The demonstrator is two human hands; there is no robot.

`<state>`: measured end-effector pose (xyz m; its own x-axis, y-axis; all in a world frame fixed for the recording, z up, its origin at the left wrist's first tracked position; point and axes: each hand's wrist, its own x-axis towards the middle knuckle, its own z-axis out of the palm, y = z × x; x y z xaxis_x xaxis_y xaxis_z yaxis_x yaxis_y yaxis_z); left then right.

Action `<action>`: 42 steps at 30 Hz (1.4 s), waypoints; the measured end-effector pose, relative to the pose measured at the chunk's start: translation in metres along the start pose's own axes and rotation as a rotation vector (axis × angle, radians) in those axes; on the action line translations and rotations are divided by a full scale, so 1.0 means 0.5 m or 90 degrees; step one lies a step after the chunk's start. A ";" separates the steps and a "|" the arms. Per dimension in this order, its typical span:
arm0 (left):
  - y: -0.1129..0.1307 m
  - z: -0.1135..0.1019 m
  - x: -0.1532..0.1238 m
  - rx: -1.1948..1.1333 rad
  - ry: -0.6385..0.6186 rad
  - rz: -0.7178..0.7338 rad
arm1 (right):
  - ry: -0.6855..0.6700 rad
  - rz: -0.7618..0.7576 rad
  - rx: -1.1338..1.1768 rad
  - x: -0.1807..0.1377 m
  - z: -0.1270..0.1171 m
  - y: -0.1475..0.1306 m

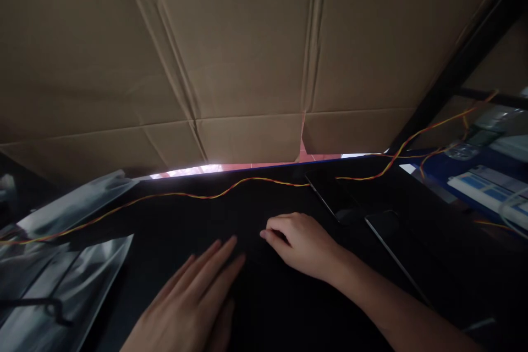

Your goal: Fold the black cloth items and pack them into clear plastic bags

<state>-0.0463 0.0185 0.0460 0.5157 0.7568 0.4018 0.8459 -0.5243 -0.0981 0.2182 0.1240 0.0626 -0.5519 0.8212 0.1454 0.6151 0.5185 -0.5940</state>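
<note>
— Where are our hands?

— Both are on the black worktop (264,313). Our left hand (193,300) lies flat, palm down, its grip apart and holding nothing. Our right hand (303,242) is curled just ahead of it, fingertips (264,235) pressed to the surface. In this dark we cannot tell whether that grip is pinched on something small or on nothing.

— What lies nearest?

— The twisted wire (206,196), red and yellow, runs across the worktop just beyond both hands and touches neither. A dark flat panel (334,201) lies near the right hand, on its right.

— What worries us?

— Mainly the light. Everything here is black on black, so we judge that we could slide a hand into the panel's edge and shove it without seeing it. The wire lies loose, so a finger or forearm sweeping forward could snag it and tug whatever it leads to over by the blue boxes (482,190).

— And the left side?

— The foil bags (66,269) lie near our left hand. They look slippery, and a sideways push could set them sliding.
</note>
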 end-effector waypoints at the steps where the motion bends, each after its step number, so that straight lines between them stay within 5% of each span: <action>1: 0.001 -0.002 0.047 -0.005 -0.004 -0.020 | 0.018 -0.004 -0.015 0.000 0.000 -0.001; 6: -0.021 0.043 0.195 -0.039 -0.073 -0.047 | 0.099 -0.023 -0.134 -0.003 0.013 0.001; 13: -0.038 0.156 0.142 -0.065 -0.102 -0.018 | -0.075 0.028 -0.212 -0.016 0.057 0.031; 42: -0.024 0.138 0.158 -0.094 -0.194 -0.057 | -0.153 0.069 -0.230 -0.006 0.051 0.026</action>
<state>-0.0062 0.1114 0.0163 0.4765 0.8722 0.1105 0.8721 -0.4848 0.0667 0.2134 0.1223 0.0343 -0.5622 0.8187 -0.1167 0.8105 0.5175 -0.2744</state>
